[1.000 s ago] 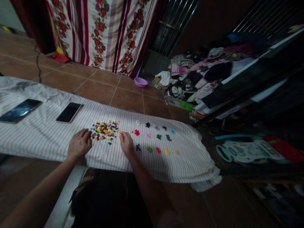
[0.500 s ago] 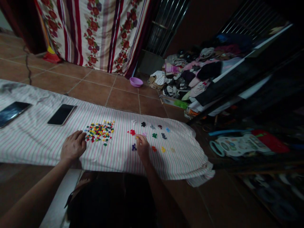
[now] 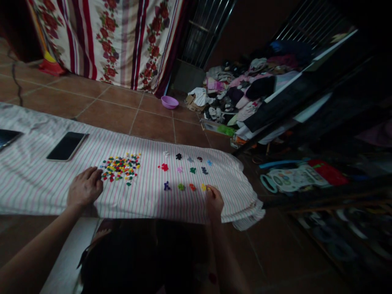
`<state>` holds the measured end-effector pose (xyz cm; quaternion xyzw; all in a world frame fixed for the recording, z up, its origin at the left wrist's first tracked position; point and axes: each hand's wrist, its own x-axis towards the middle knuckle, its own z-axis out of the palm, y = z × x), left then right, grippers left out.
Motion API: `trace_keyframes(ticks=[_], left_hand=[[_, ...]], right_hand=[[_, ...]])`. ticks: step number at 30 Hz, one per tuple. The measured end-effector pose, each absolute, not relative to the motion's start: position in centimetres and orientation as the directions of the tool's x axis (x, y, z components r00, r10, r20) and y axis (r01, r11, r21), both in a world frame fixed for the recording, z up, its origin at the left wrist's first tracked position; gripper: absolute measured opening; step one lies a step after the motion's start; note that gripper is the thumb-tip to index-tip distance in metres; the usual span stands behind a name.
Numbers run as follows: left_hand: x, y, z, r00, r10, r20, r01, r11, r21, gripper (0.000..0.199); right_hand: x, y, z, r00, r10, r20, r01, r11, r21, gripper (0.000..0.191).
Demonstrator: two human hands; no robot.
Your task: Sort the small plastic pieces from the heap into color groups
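My left hand (image 3: pixel 85 185) rests on the striped cloth (image 3: pixel 128 204), fingers stretched out beside a mixed heap of small coloured pieces (image 3: pixel 121 166); it holds nothing. To the right, my right hand (image 3: pixel 215 200) pinches a small yellow piece at the edge of the yellow cluster (image 3: pixel 203 187). Sorted clusters lie in rows around it: orange (image 3: pixel 192 187), light green (image 3: pixel 181 186), purple (image 3: pixel 166 186), red (image 3: pixel 164 167), pink (image 3: pixel 179 169), dark green (image 3: pixel 192 170) and dark grey (image 3: pixel 204 170). Behind these sit a black cluster (image 3: pixel 178 156) and a light blue one (image 3: pixel 209 162). My right hand hides the spot beyond the yellow cluster.
A smartphone (image 3: pixel 67 146) lies left of the heap, with another dark device (image 3: pixel 7 138) at the left edge. On the tiled floor stand a purple basin (image 3: pixel 169 102) and a pile of clothes (image 3: pixel 241 87). A patterned curtain (image 3: pixel 122 45) hangs behind.
My right hand has moved right, from near the pink and purple clusters to the yellow one, uncovering the light green cluster. My left hand stays beside the heap. The view has shifted slightly.
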<state>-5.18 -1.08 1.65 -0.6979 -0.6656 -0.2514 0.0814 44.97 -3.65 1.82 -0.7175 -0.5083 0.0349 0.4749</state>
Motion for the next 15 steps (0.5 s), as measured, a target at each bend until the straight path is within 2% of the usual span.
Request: trace_keyframes(ticks=[6, 15], left_hand=[[-5.2, -1.1, 1.8, 0.006, 0.884, 0.467, 0.973, -0.112, 0.200, 0.037], [-5.3, -1.0, 1.8, 0.001, 0.891, 0.453, 0.959, -0.129, 0.251, 0.035]], right_hand=[[47.5, -3.6, 0.8, 0.559, 0.720, 0.411, 0.658, -0.083, -0.748, 0.041], [46.5, -2.0, 0.0, 0.453, 0.786, 0.421, 0.736, -0.062, -0.675, 0.039]])
